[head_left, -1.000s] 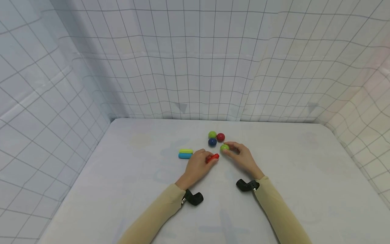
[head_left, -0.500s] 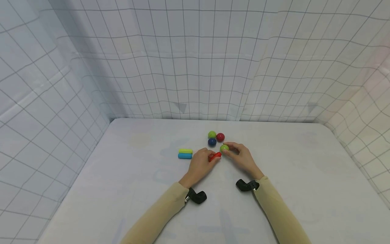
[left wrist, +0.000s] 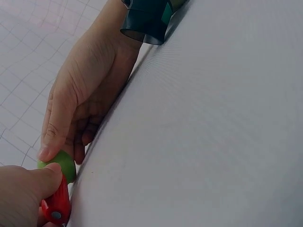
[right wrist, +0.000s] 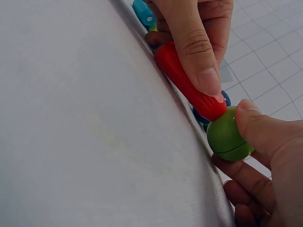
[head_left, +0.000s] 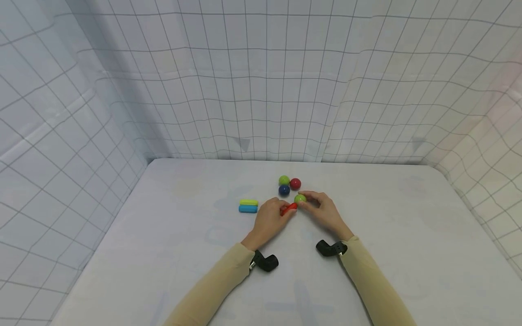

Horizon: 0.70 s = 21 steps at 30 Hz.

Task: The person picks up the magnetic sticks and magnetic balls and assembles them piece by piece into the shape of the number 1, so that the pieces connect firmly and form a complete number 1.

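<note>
My left hand (head_left: pixel 270 221) pinches a short red handle (right wrist: pixel 187 80) between thumb and fingers, with ribs near the end by the thumb. In my right hand (head_left: pixel 325 213), thumb and fingers grip a green ball (right wrist: pixel 228 135) that has a seam line round it. The handle's ribbed end meets the ball's side in the right wrist view. Both are held close over the white table. From the left wrist, the red handle (left wrist: pixel 57 203) shows a round pale dot on its near end, and the left thumb covers part of the green ball (left wrist: pixel 65 165).
Beyond the hands a green ball (head_left: pixel 284 180), a red ball (head_left: pixel 295 183) and a dark blue ball (head_left: pixel 284 190) sit clustered on the white table (head_left: pixel 183 217). A yellow-green handle (head_left: pixel 248 202) and a blue handle (head_left: pixel 248 209) lie side by side left of the left hand.
My left hand has moved right and slightly away from me, bringing the red handle up to the green ball. The right hand has stayed almost still with the ball.
</note>
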Each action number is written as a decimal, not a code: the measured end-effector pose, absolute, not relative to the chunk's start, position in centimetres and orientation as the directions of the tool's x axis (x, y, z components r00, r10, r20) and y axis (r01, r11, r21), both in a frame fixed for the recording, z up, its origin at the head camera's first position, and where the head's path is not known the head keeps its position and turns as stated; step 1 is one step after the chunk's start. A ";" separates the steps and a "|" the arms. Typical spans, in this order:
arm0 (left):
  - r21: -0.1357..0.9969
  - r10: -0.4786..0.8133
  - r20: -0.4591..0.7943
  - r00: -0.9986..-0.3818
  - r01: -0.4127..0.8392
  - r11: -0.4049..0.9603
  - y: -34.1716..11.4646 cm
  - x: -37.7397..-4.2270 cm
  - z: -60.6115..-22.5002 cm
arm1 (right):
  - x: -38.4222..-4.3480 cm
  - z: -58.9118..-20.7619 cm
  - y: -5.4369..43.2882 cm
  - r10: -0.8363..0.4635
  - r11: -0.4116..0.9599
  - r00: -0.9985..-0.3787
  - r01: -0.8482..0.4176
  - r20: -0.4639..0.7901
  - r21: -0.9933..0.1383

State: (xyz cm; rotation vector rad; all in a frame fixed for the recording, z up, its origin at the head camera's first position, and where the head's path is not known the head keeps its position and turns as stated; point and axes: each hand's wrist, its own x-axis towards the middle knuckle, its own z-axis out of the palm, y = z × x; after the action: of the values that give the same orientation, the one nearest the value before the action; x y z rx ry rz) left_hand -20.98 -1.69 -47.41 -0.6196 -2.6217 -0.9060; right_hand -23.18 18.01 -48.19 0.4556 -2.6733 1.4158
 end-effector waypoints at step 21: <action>0.515 0.281 0.409 -0.868 0.474 0.714 -1.8 -20.8 -47.6 | -22.8 -48.1 17.7 -0.195 0.530 -0.956 -0.289 0.218 -0.797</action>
State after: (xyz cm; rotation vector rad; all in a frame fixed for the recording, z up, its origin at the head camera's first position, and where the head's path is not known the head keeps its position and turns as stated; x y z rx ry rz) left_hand -20.85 -1.80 -47.61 -0.5935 -2.6196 -0.9084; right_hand -22.83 17.70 -48.07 0.4217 -2.6572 1.4146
